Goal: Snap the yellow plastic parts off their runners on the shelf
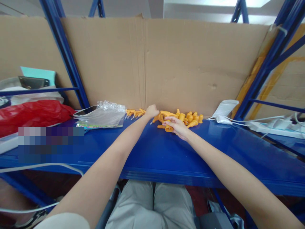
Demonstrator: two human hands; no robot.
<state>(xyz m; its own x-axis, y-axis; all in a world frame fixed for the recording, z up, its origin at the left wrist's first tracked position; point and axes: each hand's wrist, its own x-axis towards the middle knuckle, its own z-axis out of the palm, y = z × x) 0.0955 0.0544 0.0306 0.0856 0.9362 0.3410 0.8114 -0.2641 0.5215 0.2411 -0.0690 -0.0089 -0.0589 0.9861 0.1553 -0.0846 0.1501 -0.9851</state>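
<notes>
My right hand (178, 126) is closed round an orange plastic piece (169, 128) whose round, flared end faces me. My left hand (152, 111) is curled at the back of the blue shelf, just left of the orange pile; its fingers are mostly hidden, so what it grips I cannot make out. Several orange pieces (190, 118) lie heaped behind and to the right of my right hand. To the left of my left hand, a row of branching orange pieces (135, 113) lies by the cardboard, with thin, twisted silvery metal parts pointing towards me.
Clear plastic bags (105, 116) lie left of the orange row, with a red bag (35, 114) farther left. A white packet (225, 111) and white cables (262, 118) are at the right. Cardboard (190, 63) walls the back between blue posts (69, 60). The blue shelf (154, 152) ends above my lap.
</notes>
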